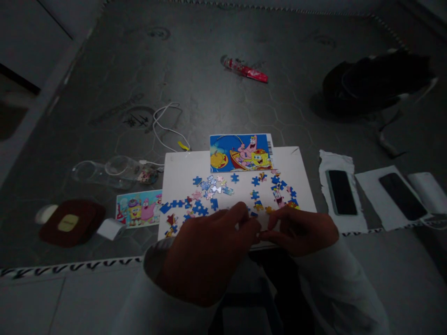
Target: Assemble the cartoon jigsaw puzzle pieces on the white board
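My left hand [216,251] is closed in a pinch over the front part of a white board [188,165]. My right hand [303,230] pinches beside it, the fingertips of both hands nearly meeting. Whatever lies between the fingers is too dark and small to make out. Loose jigsaw puzzle pieces [213,186] are scattered over the board, and a row of blue pieces [178,203] runs along its left side. To the right, a curved group of pieces [279,195] shows a pink cartoon figure. A picture card [240,153] with cartoon characters in a boat lies across the board's far edge.
Left of the board lie a second cartoon card [139,208], a white charger [111,229], a brown case [72,222], a clear plastic container [104,171] and a white cable [159,125]. Two phones [341,192] rest on paper at right. Farther off are a red packet [246,70] and a black bag [377,83].
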The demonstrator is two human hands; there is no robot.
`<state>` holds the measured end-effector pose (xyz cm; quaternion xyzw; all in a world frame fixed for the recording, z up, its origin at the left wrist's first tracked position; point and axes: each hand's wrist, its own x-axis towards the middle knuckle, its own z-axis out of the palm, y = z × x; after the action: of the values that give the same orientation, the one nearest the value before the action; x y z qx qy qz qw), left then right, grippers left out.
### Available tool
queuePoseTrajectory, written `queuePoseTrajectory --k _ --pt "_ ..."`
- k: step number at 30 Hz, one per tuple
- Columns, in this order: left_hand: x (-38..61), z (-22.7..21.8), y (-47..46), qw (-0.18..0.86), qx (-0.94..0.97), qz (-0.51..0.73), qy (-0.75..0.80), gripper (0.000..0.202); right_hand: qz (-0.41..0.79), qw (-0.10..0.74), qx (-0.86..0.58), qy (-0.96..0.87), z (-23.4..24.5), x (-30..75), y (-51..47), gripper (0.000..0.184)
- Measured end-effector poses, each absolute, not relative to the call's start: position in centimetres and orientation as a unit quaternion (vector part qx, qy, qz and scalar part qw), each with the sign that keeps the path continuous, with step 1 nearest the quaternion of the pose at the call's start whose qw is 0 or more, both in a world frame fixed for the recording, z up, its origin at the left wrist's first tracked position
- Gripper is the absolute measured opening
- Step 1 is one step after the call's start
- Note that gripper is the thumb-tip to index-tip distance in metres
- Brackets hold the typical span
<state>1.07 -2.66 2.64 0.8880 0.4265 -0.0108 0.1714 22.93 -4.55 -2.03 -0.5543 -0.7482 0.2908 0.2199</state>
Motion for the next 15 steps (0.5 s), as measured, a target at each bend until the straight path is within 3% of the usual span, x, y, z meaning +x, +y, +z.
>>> queuePoseTrajectory --k 5,10,15 --pt "1.1 3.2 -3.2 0.135 0.902 0.087 0.401 0.015 0.369 0.261 -0.597 -0.663 -0.5 21.9 -4.8 0.056" --pt "1.1 3.2 -3.2 0.14 0.889 0.115 0.42 0.026 0.453 0.283 -0.575 -0.619 -0.5 22.5 -4.9 0.061" --pt "1.1 3.3 -3.7 0.155 0.867 0.181 0.437 0.034 0.442 0.304 -0.549 -0.641 -0.3 23.1 -4.9 0.056"
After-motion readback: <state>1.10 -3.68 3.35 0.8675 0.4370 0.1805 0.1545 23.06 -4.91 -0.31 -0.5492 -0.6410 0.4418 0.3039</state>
